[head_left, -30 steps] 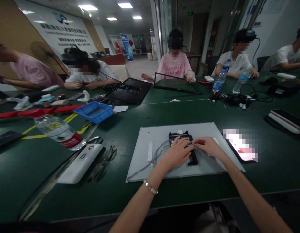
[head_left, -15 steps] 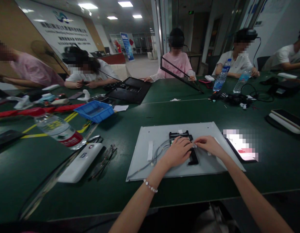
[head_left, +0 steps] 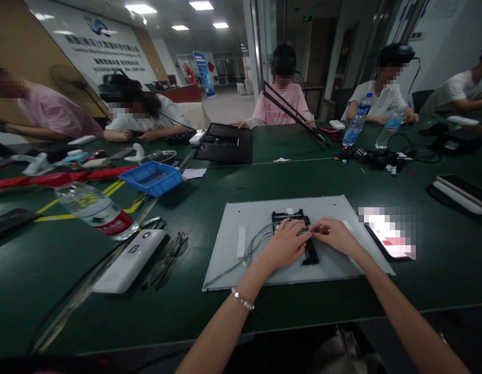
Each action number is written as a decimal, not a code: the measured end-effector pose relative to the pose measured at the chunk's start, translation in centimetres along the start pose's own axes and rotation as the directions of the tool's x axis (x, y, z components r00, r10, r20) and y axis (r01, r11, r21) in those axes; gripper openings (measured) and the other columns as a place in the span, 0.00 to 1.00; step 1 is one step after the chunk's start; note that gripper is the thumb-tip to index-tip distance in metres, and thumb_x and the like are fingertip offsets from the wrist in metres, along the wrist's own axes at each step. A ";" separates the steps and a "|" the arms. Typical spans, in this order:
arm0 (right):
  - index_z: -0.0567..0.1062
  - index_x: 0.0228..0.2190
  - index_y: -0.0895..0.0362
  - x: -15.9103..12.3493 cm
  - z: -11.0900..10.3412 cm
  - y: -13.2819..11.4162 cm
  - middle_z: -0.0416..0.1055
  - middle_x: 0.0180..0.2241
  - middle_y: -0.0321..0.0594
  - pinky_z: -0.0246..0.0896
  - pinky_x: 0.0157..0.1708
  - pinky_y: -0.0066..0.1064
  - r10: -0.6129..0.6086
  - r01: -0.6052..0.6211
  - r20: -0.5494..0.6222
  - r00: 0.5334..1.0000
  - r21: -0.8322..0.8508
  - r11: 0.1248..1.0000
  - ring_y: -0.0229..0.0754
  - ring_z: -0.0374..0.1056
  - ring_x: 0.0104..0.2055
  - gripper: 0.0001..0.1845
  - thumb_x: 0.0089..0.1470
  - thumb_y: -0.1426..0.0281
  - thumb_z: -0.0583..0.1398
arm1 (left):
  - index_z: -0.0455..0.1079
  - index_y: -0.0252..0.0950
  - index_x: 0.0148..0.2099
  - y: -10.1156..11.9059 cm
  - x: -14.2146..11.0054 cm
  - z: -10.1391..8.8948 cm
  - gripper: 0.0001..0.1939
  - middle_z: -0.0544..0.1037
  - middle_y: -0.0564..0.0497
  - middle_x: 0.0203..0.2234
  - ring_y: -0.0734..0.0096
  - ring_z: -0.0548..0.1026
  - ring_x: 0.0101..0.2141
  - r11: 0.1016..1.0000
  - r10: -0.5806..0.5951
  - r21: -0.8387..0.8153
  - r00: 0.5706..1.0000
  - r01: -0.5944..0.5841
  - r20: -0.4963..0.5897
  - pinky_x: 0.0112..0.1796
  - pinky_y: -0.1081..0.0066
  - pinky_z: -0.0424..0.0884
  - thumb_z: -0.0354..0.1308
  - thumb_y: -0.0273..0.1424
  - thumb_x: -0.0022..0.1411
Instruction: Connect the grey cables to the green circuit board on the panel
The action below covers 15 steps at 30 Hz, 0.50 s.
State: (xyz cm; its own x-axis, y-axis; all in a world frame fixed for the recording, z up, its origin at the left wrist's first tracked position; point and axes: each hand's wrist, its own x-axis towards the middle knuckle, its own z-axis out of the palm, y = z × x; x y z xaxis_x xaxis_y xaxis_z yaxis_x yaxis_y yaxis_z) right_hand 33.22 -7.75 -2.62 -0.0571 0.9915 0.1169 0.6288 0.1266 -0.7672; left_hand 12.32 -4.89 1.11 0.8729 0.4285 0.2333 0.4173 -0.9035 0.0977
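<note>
A light grey rectangular panel [head_left: 229, 228] lies on the table in front of me. On it sits a black plastic bracket [head_left: 311, 253], with a grey cable [head_left: 250, 254] curving off to the left. My left hand [head_left: 289, 241] is bent over the bracket, its fingers closed on it and covering its middle. Against those fingertips, at the bracket's right side, my right hand [head_left: 334, 236] is closed in a pinch; what it pinches is too small to make out. White tape strips [head_left: 241, 242] stick to the panel.
Right of the panel lies a lit phone [head_left: 389, 236]. To the left are glasses [head_left: 166, 262], a white power bank [head_left: 131, 262], a tilted water bottle [head_left: 96, 208] and a blue tray [head_left: 151, 179]. Across the table a person [head_left: 283, 98] holds a black frame [head_left: 291, 111].
My right hand has shifted slightly, its fingers more curled near the bracket; my left hand stays put. Across the table, the flat black panel has turned and moved right, and the thin frame has tilted.
</note>
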 end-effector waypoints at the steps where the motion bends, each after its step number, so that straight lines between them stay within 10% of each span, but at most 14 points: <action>1: 0.77 0.32 0.55 0.0 0.0 0.0 0.73 0.35 0.40 0.64 0.35 0.32 -0.003 0.003 0.003 1.000 -0.004 1.000 0.39 0.69 0.31 0.09 0.48 0.66 0.60 | 0.65 0.40 0.50 0.0 0.0 0.0 0.13 0.66 0.47 0.49 0.61 0.57 0.56 1.000 0.001 0.005 1.000 -0.001 0.001 0.58 0.54 0.48 0.47 0.29 0.64; 15: 0.77 0.32 0.54 0.9 -0.2 0.3 0.75 0.34 0.38 0.64 0.36 0.31 -0.019 0.019 -0.011 1.000 -0.010 1.000 0.40 0.69 0.33 0.08 0.49 0.69 0.58 | 0.65 0.40 0.51 0.2 0.0 0.1 0.14 0.65 0.47 0.52 0.59 0.56 0.56 0.999 0.007 0.032 1.000 -0.007 -0.006 0.57 0.55 0.50 0.47 0.29 0.63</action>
State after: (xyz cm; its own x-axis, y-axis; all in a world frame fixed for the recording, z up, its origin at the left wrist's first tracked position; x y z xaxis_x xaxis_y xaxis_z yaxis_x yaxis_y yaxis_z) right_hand 33.52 -6.83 -2.63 -0.0606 0.9885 0.1384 0.6354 0.1451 -0.7584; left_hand 12.44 -5.06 1.04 0.8742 0.4222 0.2399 0.4194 -0.9054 0.0653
